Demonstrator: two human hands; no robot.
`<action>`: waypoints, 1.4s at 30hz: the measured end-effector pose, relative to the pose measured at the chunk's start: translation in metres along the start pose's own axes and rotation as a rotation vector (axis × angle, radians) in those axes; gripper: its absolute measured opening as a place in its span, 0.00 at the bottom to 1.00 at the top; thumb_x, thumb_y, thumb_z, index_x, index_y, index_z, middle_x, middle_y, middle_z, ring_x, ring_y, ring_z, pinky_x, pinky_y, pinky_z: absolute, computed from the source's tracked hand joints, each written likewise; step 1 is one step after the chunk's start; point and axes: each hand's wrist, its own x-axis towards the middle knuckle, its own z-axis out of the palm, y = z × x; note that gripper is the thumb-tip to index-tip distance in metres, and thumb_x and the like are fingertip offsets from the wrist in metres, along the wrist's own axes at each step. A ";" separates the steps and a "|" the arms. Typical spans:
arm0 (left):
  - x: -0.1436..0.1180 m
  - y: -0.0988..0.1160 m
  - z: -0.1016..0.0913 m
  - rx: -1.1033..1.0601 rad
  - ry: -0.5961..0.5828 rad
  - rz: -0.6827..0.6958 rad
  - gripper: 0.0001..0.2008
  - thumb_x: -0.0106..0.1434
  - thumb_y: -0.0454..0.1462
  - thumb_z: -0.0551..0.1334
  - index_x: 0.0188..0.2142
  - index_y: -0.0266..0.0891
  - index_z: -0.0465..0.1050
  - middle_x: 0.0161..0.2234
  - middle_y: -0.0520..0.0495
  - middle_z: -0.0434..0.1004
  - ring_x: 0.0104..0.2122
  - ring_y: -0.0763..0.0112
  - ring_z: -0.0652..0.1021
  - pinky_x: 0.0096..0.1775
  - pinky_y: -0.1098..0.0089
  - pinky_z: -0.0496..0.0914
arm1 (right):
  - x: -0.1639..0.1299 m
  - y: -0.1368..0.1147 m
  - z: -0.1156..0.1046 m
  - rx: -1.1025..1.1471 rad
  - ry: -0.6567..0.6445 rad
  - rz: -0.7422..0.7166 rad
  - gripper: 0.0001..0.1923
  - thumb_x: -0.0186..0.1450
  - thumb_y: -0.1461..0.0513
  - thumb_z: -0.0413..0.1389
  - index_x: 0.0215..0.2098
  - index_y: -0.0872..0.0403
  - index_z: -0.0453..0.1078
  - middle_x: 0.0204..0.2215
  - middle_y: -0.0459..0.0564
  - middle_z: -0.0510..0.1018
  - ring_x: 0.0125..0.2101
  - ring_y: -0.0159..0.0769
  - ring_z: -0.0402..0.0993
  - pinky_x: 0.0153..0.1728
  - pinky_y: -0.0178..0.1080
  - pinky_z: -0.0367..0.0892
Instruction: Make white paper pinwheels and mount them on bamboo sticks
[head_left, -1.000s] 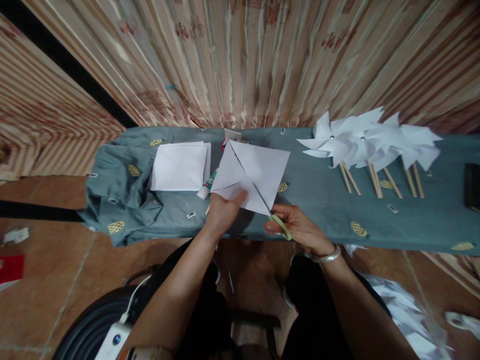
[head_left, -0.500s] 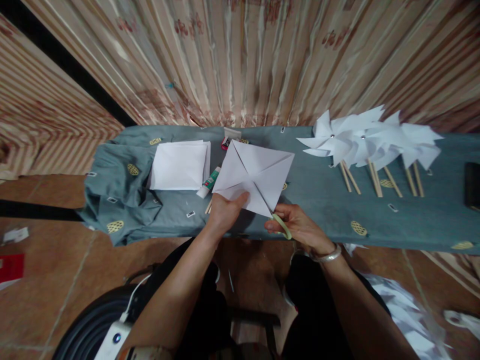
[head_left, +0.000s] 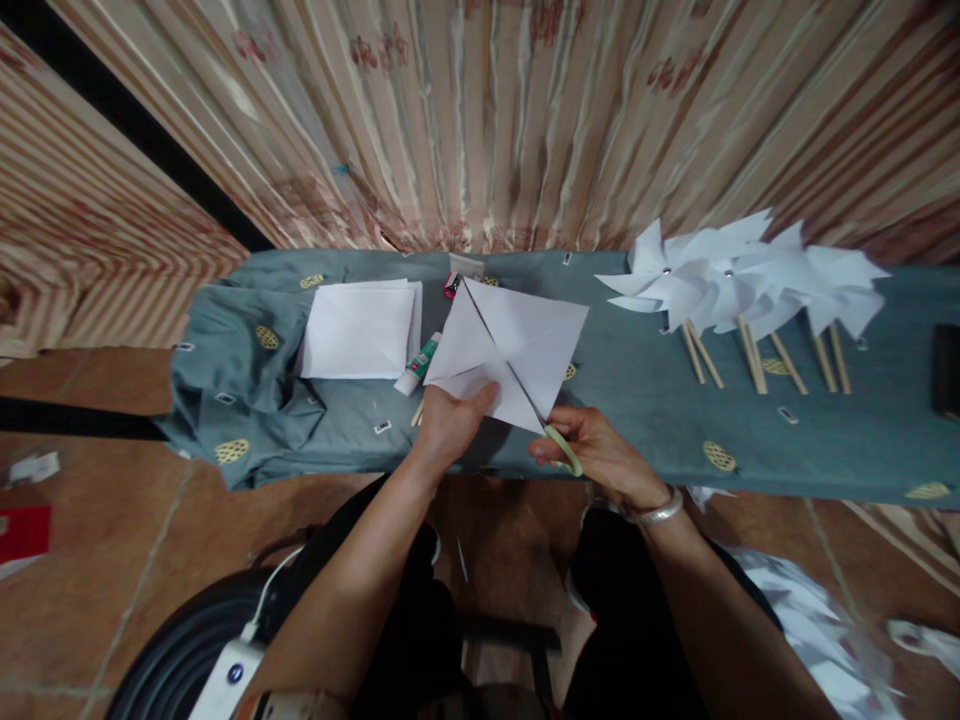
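Note:
A square sheet of white paper (head_left: 536, 325) is held above the cloth-covered table, with slits running in from its corners toward the middle. My left hand (head_left: 452, 422) grips its near left edge, thumb on top and fingers hidden underneath. In my right hand (head_left: 589, 447) is a pair of scissors (head_left: 562, 450) with pale green handles. Their blades lie along the slit at the paper's near corner. Left of the sheet, a green and white glue tube (head_left: 418, 364) rests beside a stack of white paper (head_left: 358, 332).
Several white paper pinwheels (head_left: 709, 280) with wooden sticks lie on the table's right side. A small red item (head_left: 451, 286) sits behind the sheet. A dark object (head_left: 945, 370) is at the far right edge. More folded white paper (head_left: 810, 620) lies on the floor at lower right.
Very little differs. Both hands, the sheet and the scissors keep nearly the same positions; the view has shifted slightly.

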 end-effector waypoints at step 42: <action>0.002 -0.004 0.001 -0.029 -0.009 0.013 0.17 0.48 0.37 0.68 0.39 0.31 0.76 0.41 0.39 0.82 0.39 0.62 0.80 0.43 0.65 0.74 | 0.002 -0.001 0.004 -0.006 0.067 0.032 0.24 0.44 0.48 0.71 0.26 0.56 0.72 0.19 0.39 0.67 0.20 0.24 0.60 0.22 0.31 0.62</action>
